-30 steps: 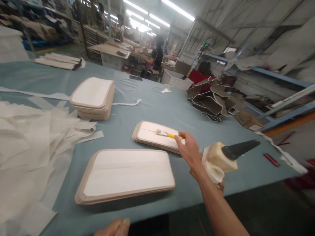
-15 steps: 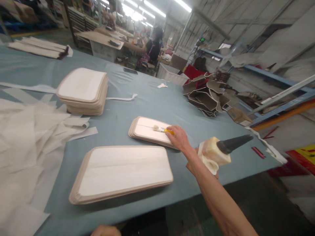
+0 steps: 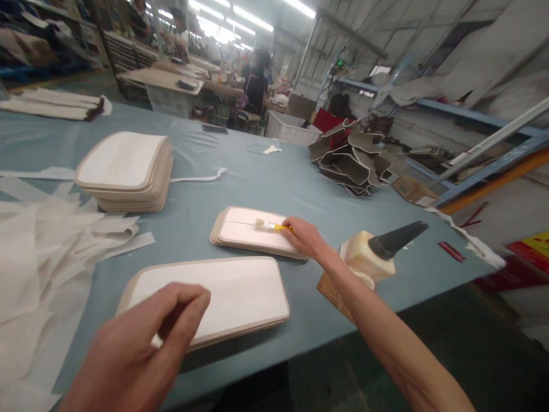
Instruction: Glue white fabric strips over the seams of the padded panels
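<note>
My right hand (image 3: 302, 236) grips the yellow handle of a brush (image 3: 270, 225), whose pale bristles lie over the small stack of white-topped panels (image 3: 240, 230). My left hand (image 3: 141, 337) is raised over the left part of the large stack of white-topped panels (image 3: 240, 292). Its thumb and index fingertips come together in a pinch; anything between them cannot be made out. Beside my right forearm stands a cream container (image 3: 369, 254) with a black cone-shaped nozzle.
A tall stack of panels (image 3: 124, 166) and loose white strips (image 3: 26, 257) lie on the left. Farther back are a dark phone-like object (image 3: 214, 129) and a heap of brown pieces (image 3: 351, 160). A red object (image 3: 451, 252) lies right. A person (image 3: 255, 86) sits beyond the table.
My left hand has risen from the bottom edge to over the large stack. My right hand stays on the brush at the small stack. The view has shifted slightly.
</note>
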`<state>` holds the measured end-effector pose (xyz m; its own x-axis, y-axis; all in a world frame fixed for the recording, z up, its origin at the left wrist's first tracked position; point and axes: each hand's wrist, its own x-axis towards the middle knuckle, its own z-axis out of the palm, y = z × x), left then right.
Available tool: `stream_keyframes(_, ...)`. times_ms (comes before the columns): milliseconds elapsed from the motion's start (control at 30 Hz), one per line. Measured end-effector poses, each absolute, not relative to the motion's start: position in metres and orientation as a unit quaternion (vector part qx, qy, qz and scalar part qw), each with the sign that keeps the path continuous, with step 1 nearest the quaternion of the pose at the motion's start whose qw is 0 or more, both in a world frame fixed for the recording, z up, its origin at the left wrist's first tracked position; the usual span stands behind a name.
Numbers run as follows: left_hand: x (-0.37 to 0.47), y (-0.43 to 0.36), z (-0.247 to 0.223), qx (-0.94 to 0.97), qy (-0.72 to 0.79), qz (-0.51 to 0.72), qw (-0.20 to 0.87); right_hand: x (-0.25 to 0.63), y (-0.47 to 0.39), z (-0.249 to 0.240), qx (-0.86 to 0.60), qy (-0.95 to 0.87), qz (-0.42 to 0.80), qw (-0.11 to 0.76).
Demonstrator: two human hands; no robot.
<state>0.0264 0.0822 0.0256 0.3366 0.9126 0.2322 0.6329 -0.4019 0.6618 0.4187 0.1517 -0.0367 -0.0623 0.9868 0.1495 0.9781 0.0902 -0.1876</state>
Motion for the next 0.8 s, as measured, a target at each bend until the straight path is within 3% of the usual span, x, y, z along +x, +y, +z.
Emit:
stream_keyframes(133,0.068,0.142,0.034,0.868,0.418,0.205,0.174,0.417,0.144,-0.027,-0.672,-0.730,0.036,0.121)
stream_keyframes(333,0.122,0.177,0.007,0.936,0.341,0.017,0.088,0.404,0.146,-0.023,-0.675,-0.720,0.035,0.156)
stream_keyframes(533,0.133,0.182,-0.008,0.926,0.373,-0.008,0.061,0.380,0.169,-0.012,-0.660,-0.733,0.047,0.157)
stream_keyframes(800,0.135,0.186,-0.018,0.912,0.406,-0.011,0.064,0.352,0.192,0.003,-0.650,-0.754,0.032,0.089)
